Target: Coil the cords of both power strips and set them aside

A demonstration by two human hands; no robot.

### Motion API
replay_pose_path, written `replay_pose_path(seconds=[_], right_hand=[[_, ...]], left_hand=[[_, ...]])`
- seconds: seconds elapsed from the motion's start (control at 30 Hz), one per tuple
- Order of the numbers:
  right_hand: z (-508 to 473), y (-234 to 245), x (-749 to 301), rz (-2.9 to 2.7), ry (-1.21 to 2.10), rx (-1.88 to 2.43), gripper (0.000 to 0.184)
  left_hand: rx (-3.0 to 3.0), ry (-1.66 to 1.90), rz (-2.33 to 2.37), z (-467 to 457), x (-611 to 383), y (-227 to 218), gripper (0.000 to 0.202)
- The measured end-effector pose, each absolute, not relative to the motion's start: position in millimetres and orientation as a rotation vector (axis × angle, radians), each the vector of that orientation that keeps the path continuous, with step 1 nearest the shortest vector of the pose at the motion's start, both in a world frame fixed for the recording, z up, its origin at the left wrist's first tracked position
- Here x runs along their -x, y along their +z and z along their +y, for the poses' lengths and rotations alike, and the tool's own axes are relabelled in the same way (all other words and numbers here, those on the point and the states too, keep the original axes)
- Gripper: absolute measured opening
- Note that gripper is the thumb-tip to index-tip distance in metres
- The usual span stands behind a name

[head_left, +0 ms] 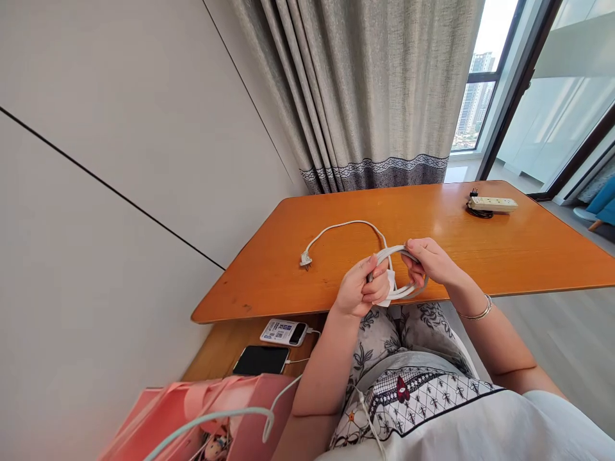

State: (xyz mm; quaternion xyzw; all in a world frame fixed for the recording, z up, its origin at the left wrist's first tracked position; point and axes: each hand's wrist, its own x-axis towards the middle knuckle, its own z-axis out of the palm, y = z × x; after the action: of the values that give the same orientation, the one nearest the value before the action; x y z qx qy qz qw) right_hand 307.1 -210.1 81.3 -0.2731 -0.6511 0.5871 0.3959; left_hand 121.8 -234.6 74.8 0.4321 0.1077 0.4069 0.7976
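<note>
My left hand (359, 288) is closed round a coil of white cable (401, 291) at the near edge of the orange wooden table (432, 250). Fingers of my right hand (427, 261) pinch the top of the same coil. A loose length of the cable (346, 225) arcs over the tabletop and ends in a white plug (305, 260) lying to the left. A small white tag or tie sits on the coil beside my left thumb.
A white power strip (492, 204) with a dark cord lies at the table's far right. On a lower wooden surface at the left sit a black phone (262, 360) and a white power bank (284, 332). A pink bag (211, 416) stands below. Grey curtain (365, 96) and wall behind.
</note>
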Motion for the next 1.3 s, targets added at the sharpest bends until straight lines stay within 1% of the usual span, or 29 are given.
replay_pose_path(seconds=[0.2, 0.27, 0.33, 0.4, 0.5, 0.57, 0.7, 0.83, 1.0, 1.13, 1.2, 1.3], right_hand=[[-204.3, 67.6, -305.7, -1.417, 1.713, 0.557, 0.065], [-206.6, 65.2, -303.3, -1.387, 1.773, 0.492, 0.068], [-209.8, 64.6, -298.4, -1.353, 1.801, 0.419, 0.072], [-213.2, 64.4, -292.0, -1.297, 1.763, 0.403, 0.067], [-218.3, 61.5, -283.2, -1.223, 1.597, 0.52, 0.048], [-221.5, 57.1, -279.9, -1.234, 1.468, 0.612, 0.043], [-226.8, 45.7, -281.4, -1.402, 1.124, 0.77, 0.042], [-233.6, 36.2, -290.4, -1.661, 0.763, 0.932, 0.039], [-241.6, 23.3, -304.0, -1.926, 0.492, 1.064, 0.048], [-240.1, 9.5, -312.1, -1.877, 0.149, 0.953, 0.054], [-239.5, 7.3, -314.0, -1.824, -0.019, 0.877, 0.051], [-243.2, 13.6, -312.4, -1.895, -0.138, 0.86, 0.047]], left_hand=[[-0.785, 0.893, 0.196, -235.6, -119.9, 81.0, 0.044], [-0.781, 0.865, 0.173, -237.2, -120.4, 80.5, 0.045], [-0.782, 0.861, 0.146, -238.8, -121.9, 80.4, 0.045], [-0.74, 0.949, 0.163, -239.7, -123.7, 82.4, 0.045], [-0.617, 1.16, 0.241, -240.0, -126.4, 89.2, 0.045], [-0.552, 1.249, 0.273, -240.5, -128.8, 94.1, 0.045], [-0.517, 1.338, 0.267, -241.6, -132.7, 101.0, 0.046], [-0.524, 1.508, 0.249, -240.8, -128.8, 108.2, 0.048], [-0.529, 1.667, 0.268, -239.1, -121.3, 116.5, 0.05], [-0.485, 1.757, 0.254, -239.4, -118.7, 118.7, 0.052], [-0.489, 1.776, 0.263, -239.5, -119.2, 118.3, 0.051], [-0.558, 1.815, 0.309, -238.1, -123.8, 114.1, 0.048]])
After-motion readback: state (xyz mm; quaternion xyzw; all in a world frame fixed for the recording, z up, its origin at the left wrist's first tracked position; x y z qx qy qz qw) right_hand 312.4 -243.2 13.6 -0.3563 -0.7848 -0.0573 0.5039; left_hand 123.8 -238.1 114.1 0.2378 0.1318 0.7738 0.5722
